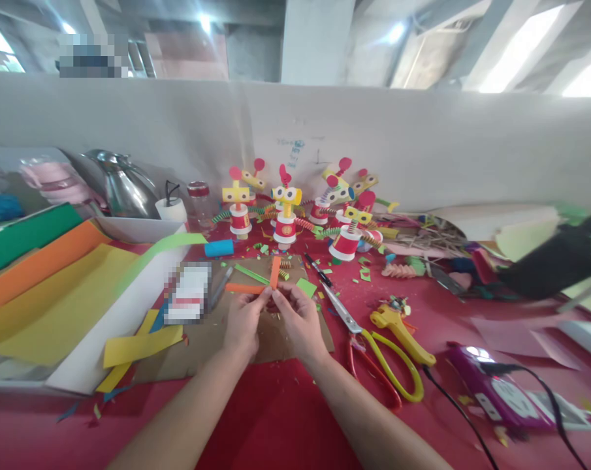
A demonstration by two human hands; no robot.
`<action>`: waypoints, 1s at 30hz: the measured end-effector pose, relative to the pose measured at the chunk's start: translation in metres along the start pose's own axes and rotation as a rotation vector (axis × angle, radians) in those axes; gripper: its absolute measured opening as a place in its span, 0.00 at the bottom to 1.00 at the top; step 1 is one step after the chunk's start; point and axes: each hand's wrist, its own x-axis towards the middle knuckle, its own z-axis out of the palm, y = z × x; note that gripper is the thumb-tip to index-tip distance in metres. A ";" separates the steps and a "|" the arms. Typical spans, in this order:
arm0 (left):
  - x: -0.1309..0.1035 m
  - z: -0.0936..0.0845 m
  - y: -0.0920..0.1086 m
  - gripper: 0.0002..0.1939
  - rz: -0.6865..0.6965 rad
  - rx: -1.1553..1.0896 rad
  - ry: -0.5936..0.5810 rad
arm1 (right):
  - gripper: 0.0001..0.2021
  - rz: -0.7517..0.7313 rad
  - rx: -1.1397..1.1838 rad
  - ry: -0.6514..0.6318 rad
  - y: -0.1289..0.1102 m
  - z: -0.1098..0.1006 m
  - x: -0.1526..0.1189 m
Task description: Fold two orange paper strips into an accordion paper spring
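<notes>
Both hands pinch tight at the corner of the orange paper [276,269], over the cardboard's [271,346] far half: left hand [243,324] and right hand [303,321] equally near. One leg runs left, the other towards the desk's [275,411] far edge, roughly square.

Long white-grey partition [177,124] runs behind the red-topped table [285,418], w/ some blue-green writing [295,150] on it. Beyond it: grey concrete pillar [317,42], beams overhead, approx. three bright lights, a pinkish wall section [187,52], plus window [0,49] top L & bright openings top R.
</notes>
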 end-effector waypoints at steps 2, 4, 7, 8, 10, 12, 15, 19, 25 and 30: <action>0.002 -0.002 0.001 0.15 -0.056 -0.006 0.034 | 0.10 0.000 -0.039 -0.010 0.004 -0.001 0.001; 0.003 -0.003 0.001 0.15 -0.086 -0.005 0.031 | 0.10 0.003 -0.065 -0.006 0.006 -0.003 0.003; 0.004 -0.005 0.001 0.15 -0.096 -0.015 -0.021 | 0.09 0.013 -0.052 0.005 0.004 -0.005 0.006; 0.004 -0.005 0.002 0.15 -0.099 -0.018 -0.057 | 0.08 0.018 -0.026 0.015 0.003 -0.006 0.007; 0.006 -0.005 0.003 0.16 -0.116 -0.027 -0.160 | 0.08 0.037 0.049 0.044 -0.001 -0.008 0.008; 0.007 -0.006 0.004 0.16 -0.144 -0.042 -0.227 | 0.08 0.067 0.128 0.067 -0.004 -0.010 0.010; 0.008 -0.007 0.007 0.13 -0.190 -0.065 -0.191 | 0.08 0.099 0.183 0.059 -0.005 -0.011 0.010; 0.010 -0.010 0.007 0.12 -0.223 -0.111 -0.133 | 0.08 0.086 0.180 0.028 -0.005 -0.008 0.009; 0.013 -0.015 0.008 0.14 -0.268 -0.078 -0.198 | 0.09 0.080 0.118 0.008 -0.009 -0.007 0.007; 0.014 -0.016 0.016 0.13 -0.280 -0.011 -0.226 | 0.09 0.026 0.055 0.007 -0.006 -0.009 0.007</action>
